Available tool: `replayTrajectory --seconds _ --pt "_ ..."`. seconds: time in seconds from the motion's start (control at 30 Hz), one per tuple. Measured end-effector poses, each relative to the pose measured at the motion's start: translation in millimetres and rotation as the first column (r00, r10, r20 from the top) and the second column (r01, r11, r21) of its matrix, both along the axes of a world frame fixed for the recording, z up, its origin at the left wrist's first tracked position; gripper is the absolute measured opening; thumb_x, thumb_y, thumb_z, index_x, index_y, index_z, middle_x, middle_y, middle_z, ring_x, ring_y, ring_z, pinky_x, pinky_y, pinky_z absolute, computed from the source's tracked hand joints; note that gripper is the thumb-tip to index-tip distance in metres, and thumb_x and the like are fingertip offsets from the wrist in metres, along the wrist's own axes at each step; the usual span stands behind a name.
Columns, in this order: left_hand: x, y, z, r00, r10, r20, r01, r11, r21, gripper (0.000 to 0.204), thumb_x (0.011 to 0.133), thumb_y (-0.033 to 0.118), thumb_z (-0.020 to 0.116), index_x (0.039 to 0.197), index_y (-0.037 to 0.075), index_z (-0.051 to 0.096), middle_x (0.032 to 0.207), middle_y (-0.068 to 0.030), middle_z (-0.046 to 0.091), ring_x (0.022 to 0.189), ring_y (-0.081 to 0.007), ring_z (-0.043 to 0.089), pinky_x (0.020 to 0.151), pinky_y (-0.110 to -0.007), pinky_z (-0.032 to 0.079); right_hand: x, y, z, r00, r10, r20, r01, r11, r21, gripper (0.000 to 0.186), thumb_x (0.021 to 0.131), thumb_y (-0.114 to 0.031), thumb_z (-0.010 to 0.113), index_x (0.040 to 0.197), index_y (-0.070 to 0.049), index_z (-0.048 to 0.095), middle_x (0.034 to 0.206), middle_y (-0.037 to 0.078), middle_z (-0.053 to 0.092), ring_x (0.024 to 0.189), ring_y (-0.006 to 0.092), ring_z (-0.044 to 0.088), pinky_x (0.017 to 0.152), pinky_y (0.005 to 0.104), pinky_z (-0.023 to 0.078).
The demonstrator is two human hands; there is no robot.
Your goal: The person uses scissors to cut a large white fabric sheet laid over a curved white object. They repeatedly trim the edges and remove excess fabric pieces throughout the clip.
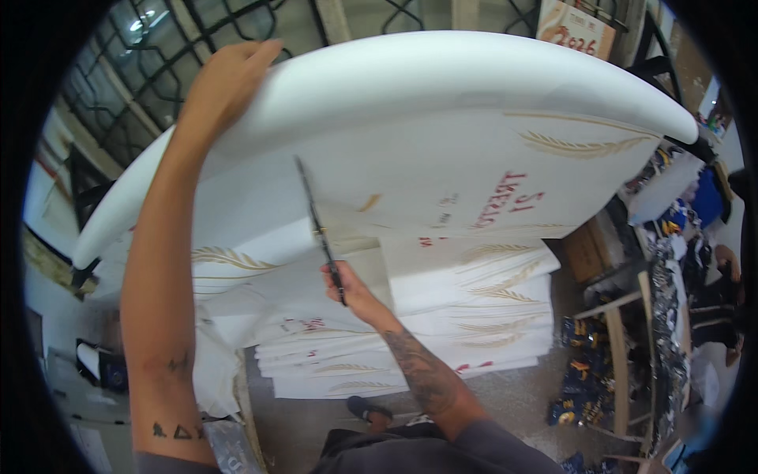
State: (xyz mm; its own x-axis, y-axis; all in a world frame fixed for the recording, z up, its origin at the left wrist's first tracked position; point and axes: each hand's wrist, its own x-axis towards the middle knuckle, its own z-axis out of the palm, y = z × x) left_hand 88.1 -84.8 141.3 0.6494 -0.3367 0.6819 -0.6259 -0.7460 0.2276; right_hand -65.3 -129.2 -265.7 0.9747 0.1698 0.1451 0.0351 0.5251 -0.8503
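Note:
A long white roll [410,67] stretches across the far side, curved by the lens. Over its top at the left lies my left hand [231,83], open, with the fingers reaching to its far side and partly hidden. From the roll hangs a white printed sheet [450,158] with gold leaf sprays and red lettering seen reversed. My right hand [354,291] is closed around the black handle of a pair of scissors [320,225]. The slim dark blades point up and away, in front of the hanging sheet. Below, the same material lies in a folded stack [505,316].
Behind the roll runs a window with a dark metal grille [205,28], where a printed card [576,31] leans. On the right are a cardboard box [588,249], a wooden frame [620,355] and dark blue packets [580,387]. Another person [718,304] is at the far right.

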Motion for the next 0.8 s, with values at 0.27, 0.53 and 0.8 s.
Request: replayTrajectory --seconds 0.27,0.53,0.8 --pt "-34.0 2.3 -24.6 0.891 0.090 0.445 -0.107 0.994 0.013 0.033 0.089 0.035 0.055 0.093 0.007 0.072 0.083 -0.0121 0.072 0.079 -0.0323 0.068 0.074 -0.042 0.051 -8.3 -2.0 -12.1 0.988 -0.134 0.072 0.145 0.973 -0.182 0.046 0.090 0.002 0.067 0.131 -0.003 0.046 0.099 -0.002 0.047 0.091 0.0076 0.049 0.089 0.0236 0.045" --pt "-24.8 12.1 -64.2 0.755 -0.064 0.652 -0.024 0.992 0.126 0.048 0.084 0.042 0.058 0.112 0.005 0.068 0.102 -0.0118 0.071 0.091 -0.0313 0.068 0.082 -0.041 0.050 12.0 -11.7 -0.1 0.999 0.045 -0.008 -0.045 0.999 -0.013 0.040 0.090 0.002 0.066 0.126 -0.004 0.049 0.101 0.000 0.050 0.094 0.0071 0.051 0.084 0.0242 0.047" --pt "-31.3 14.0 -52.7 0.855 -0.115 0.506 0.061 0.991 0.121 0.043 0.089 0.041 0.055 0.102 0.004 0.072 0.091 -0.0138 0.072 0.084 -0.0338 0.068 0.079 -0.042 0.052 -21.7 2.6 -10.4 0.990 0.117 -0.085 -0.118 0.993 -0.015 0.046 0.090 -0.001 0.070 0.129 -0.004 0.047 0.106 0.000 0.050 0.099 0.0087 0.051 0.093 0.0272 0.046"
